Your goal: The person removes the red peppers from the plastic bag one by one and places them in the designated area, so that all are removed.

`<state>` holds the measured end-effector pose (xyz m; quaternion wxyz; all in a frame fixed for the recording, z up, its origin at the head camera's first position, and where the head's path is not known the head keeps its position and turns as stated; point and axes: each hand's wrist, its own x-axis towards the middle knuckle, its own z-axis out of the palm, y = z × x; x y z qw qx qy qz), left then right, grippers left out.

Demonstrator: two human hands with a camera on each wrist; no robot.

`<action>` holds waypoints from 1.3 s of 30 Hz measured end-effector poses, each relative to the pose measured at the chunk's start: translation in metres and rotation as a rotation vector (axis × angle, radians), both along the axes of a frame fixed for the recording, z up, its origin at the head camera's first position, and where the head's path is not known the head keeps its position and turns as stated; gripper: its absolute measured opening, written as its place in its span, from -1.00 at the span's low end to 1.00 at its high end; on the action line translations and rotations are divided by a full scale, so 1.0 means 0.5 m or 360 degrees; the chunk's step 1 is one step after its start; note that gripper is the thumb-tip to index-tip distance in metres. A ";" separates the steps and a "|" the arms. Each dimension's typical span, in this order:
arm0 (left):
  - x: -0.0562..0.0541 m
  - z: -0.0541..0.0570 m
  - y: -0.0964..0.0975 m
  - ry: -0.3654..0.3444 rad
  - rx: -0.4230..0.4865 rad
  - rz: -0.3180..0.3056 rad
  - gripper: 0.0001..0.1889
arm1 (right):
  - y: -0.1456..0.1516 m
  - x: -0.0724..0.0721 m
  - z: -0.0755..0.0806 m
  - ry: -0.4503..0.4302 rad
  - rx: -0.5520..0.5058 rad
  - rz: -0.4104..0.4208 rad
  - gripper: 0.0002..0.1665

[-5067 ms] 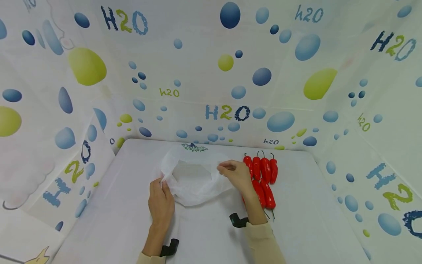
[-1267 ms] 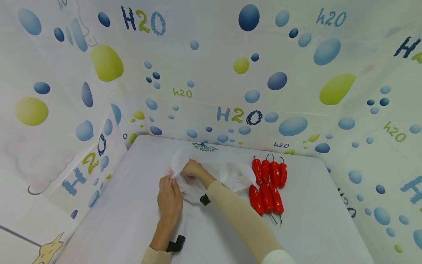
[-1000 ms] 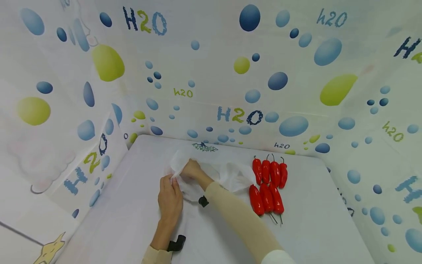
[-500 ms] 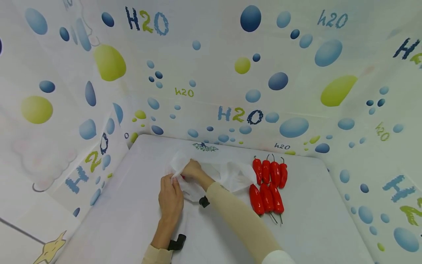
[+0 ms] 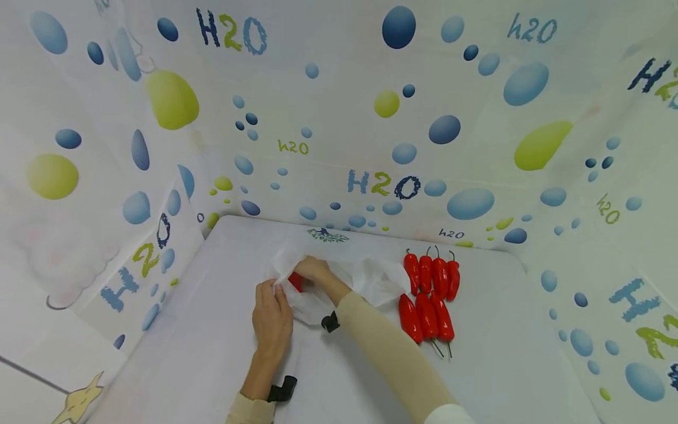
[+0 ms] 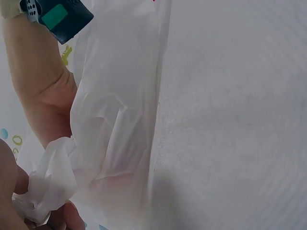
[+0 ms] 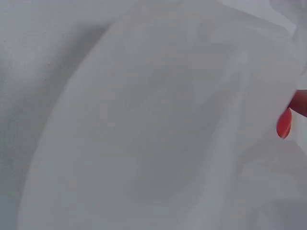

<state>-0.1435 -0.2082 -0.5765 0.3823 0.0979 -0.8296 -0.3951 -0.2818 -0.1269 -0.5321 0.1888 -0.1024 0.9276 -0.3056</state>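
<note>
A thin white plastic bag [image 5: 381, 282] lies mouth-up on the table in the head view. My left hand [image 5: 272, 321] pinches the left edge of its mouth; in the left wrist view the bunched film [image 6: 53, 179] passes between thumb and fingers. My right hand [image 5: 313, 272] reaches into the bag's left side, with its fingers largely hidden by the film. Part of a red chili pepper [image 5: 295, 281] shows under that hand, inside the bag. In the right wrist view a fingertip [image 7: 301, 101] sits right at the pepper's red surface [image 7: 284, 124].
Right of the bag, several red chili peppers [image 5: 439, 277] lie in two rows on the white table [image 5: 503, 341]. The nearer row [image 5: 426, 318] has three, with one close to the bag's edge. Printed curtains [image 5: 339, 118] stand behind and on both sides.
Earlier both hands held the bag's mouth apart. My right hand has since gone inside it, and the nearer pepper row looks shorter. Over the last half second more red shows under that hand.
</note>
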 end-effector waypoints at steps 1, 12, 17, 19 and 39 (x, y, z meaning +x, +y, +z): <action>0.000 0.001 0.000 -0.0002 0.0000 0.0000 -0.76 | 0.002 -0.003 -0.002 -0.0065 -0.0064 -0.0033 -0.50; 0.002 0.003 -0.003 -0.0055 0.0016 -0.0001 -0.74 | 0.025 -0.010 0.009 -0.0490 -0.0601 -0.0534 -0.35; 0.004 0.000 -0.005 -0.0063 0.0020 -0.0019 -0.73 | 0.033 -0.010 0.017 -0.0510 -0.0718 -0.0711 -0.34; 0.004 0.000 -0.005 -0.0061 0.0024 -0.0024 -0.73 | 0.036 -0.011 0.015 -0.0508 -0.0735 -0.0730 -0.34; 0.006 -0.002 -0.001 -0.0125 0.0051 -0.0030 -0.72 | 0.082 0.026 0.036 -0.0371 -0.0829 -0.0688 -0.30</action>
